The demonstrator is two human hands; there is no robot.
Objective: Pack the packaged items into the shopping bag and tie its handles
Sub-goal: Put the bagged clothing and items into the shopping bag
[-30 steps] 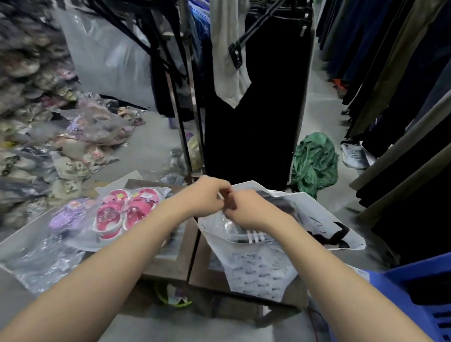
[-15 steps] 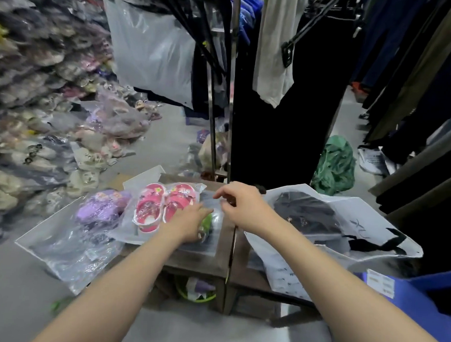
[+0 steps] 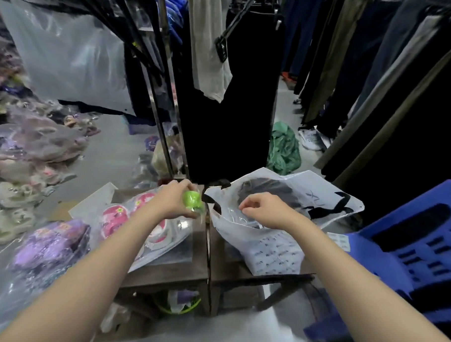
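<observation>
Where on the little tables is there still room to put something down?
Bare wood shows at the near edge of the left table, below the pink sandals pack, and on the right table's near edge, beside the white shopping bag. Farther back it is crowded with packs, the bag and both hands.

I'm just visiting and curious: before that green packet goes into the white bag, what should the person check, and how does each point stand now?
1. Green packet gripped by the left hand: ok.
2. White shopping bag mouth held open by the right hand: ok, though how wide, cannot tell.
3. Path from packet to bag mouth free: ok, nothing between them.
4. Room inside the bag: cannot tell; dark items already fill part of it.
5. Bag resting steady on the wooden table: ok.
6. Pink sandals packet packed: not ok, it lies on the table.
</observation>
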